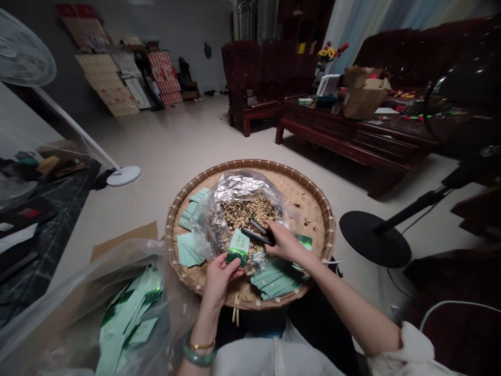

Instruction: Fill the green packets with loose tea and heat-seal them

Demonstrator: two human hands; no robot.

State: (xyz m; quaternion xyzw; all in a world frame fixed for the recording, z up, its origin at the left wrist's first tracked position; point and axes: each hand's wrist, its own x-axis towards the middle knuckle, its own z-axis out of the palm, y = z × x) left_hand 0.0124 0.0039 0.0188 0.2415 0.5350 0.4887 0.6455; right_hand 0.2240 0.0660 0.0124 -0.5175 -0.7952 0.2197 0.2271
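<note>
My left hand [224,271] pinches a green tea sachet [238,247] by its shiny dark-green end, over the front of a round woven tray [327,219]. My right hand [282,241] is closed around a black two-jawed hand sealer [258,236]; its jaws are apart and one lies at the sachet's right edge. Behind them, a clear plastic bag [245,183] holds a heap of loose dark and pale flakes [250,211]. Flat green sachets [189,250] are fanned along the tray's left side. More sachets [276,279] lie below my right wrist.
At lower left, a large clear bag [58,313] holds green packets [131,308]. A white fan [123,176] stands left, a black fan [376,239] right. Beyond are a dark wooden table [344,128] with a cardboard box [364,96], and stacked cartons [107,83].
</note>
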